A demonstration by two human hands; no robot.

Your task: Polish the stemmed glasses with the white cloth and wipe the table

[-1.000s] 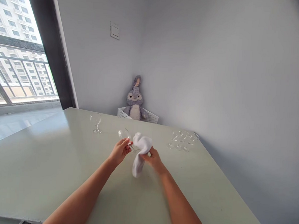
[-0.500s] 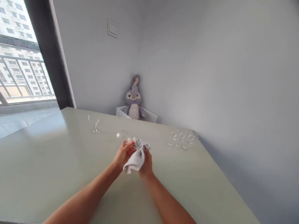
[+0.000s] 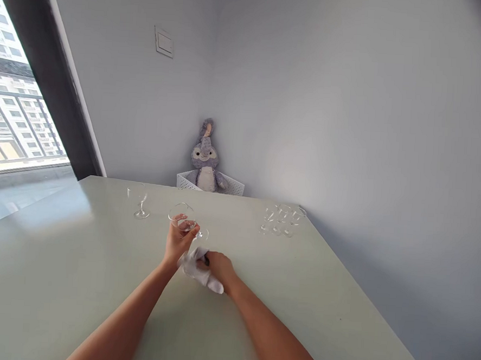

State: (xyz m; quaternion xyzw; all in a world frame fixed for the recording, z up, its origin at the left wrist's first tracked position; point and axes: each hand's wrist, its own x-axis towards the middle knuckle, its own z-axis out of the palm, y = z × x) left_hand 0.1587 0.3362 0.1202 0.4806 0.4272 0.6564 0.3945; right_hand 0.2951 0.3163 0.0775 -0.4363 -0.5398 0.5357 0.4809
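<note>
Cloth (image 3: 197,272) and right hand (image 3: 221,268) have come nearer the wearer, off the held glass (image 3: 189,226). The left hand (image 3: 175,245) closes around its bowl, foot rightward; the right pinches the bunched cloth. Thin glass wants a light, steady hold and soft pressure. Left beyond the grip stands one glass (image 3: 141,213); to its right, clustered glasses (image 3: 281,212). Around spreads the glossy pale table (image 3: 290,291); farther, a plush toy (image 3: 206,178) in a white basket (image 3: 235,188), grey walls (image 3: 329,125).

Clear glasses stand on the pale table (image 3: 299,292).
</note>
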